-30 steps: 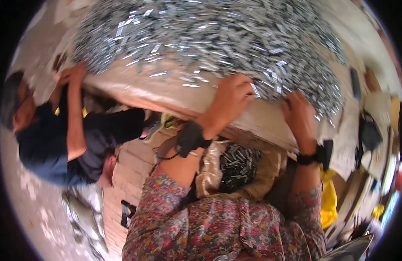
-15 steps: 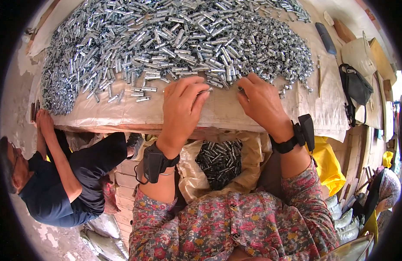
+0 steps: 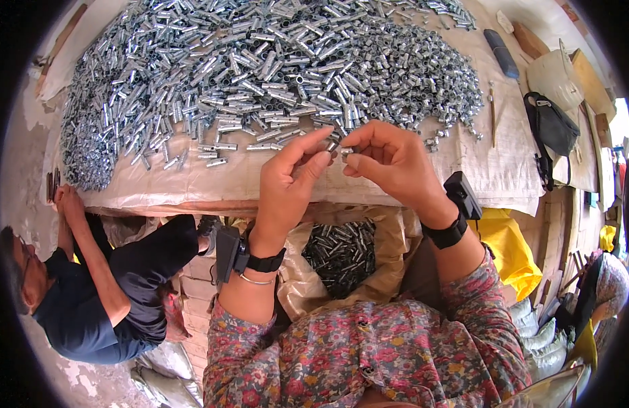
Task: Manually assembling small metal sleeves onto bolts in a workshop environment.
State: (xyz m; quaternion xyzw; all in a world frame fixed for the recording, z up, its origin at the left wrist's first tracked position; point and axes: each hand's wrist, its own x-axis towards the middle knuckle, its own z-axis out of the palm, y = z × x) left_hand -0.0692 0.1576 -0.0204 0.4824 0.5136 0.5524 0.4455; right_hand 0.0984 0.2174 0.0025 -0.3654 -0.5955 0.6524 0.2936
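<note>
My left hand [image 3: 287, 183] pinches a small shiny metal tube [image 3: 332, 145] between thumb and forefinger. Facing it, my right hand [image 3: 395, 166] grips a short metal collar [image 3: 346, 153] in its fingertips, close against the tube's end; whether the two pieces touch I cannot tell. Both hands are above the near part of the cloth-covered table [image 3: 240, 180]. Just beyond them spreads a big heap of silvery metal tubes [image 3: 274, 68], with shorter collars [image 3: 423, 75] heaped on its right side.
Below the table edge, an open tan sack [image 3: 389, 265] holds dark metal tubes [image 3: 340, 255]. A co-worker [image 3: 90, 292] sits at the left, hands at the table corner. A thin rod [image 3: 493, 115], a black bag [image 3: 554, 129] and a dark pouch [image 3: 501, 53] lie at the right.
Both hands have drawn back from the heap's edge and come together, fingertips almost meeting. The metal pieces in them now show between the fingers.
</note>
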